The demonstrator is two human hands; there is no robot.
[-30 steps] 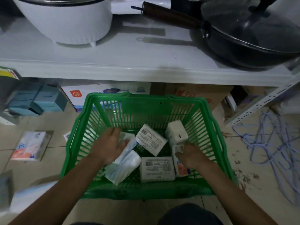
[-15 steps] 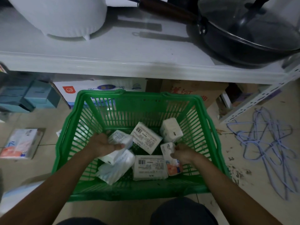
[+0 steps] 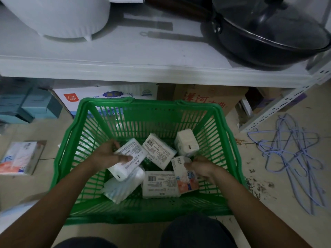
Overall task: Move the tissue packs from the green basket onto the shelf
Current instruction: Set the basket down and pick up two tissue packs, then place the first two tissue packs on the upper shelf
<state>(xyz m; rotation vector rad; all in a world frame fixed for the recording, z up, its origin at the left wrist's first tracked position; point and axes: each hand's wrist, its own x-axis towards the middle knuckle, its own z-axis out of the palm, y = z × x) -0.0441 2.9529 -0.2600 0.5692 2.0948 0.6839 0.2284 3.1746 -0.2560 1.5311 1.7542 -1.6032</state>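
Note:
The green basket (image 3: 231, 140) stands on the floor below the white shelf (image 3: 143, 51). Several tissue packs lie inside it. My left hand (image 3: 107, 154) grips a white tissue pack (image 3: 129, 160), lifted a little above a clear-wrapped pack (image 3: 123, 187). My right hand (image 3: 202, 166) pinches an orange-printed tissue pack (image 3: 184, 176) at the basket's right side. Loose in the basket are a barcoded pack (image 3: 159, 151) in the middle, a flat pack (image 3: 159, 184) at the front and a small white pack (image 3: 186, 143) at the back right.
On the shelf stand a white cooker (image 3: 57, 15) at the left and a black lidded wok (image 3: 268, 29) at the right. Cardboard boxes (image 3: 206, 97) sit under the shelf. Blue hangers (image 3: 293, 154) lie on the floor at the right, another tissue pack (image 3: 18, 158) at the left.
My left hand has closed round the white pack and raised it. My right hand has taken hold of the orange-printed pack and tilted it up.

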